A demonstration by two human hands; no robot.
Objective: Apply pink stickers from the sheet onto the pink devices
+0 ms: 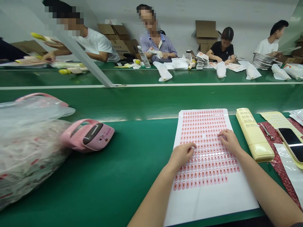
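A large white sheet (210,201) lies flat on the green table before me, covered with rows of small pink oval stickers, each with a red mark in its middle. One white gap shows in a middle row. My left hand (181,155) rests over the sheet's left side, its fingers curled with thumb and forefinger near each other. Over the right side, my right hand (229,141) has bent fingers, their tips drawn together at the stickers. Whatever either hand pinches is too small or hidden to make out.
On the left sit a pink device with a handle (98,137) and a full clear plastic bag (30,151). To the right are a yellow case (255,135), tweezers (267,131) and a phone (292,143). Several people work across the green bench (146,97).
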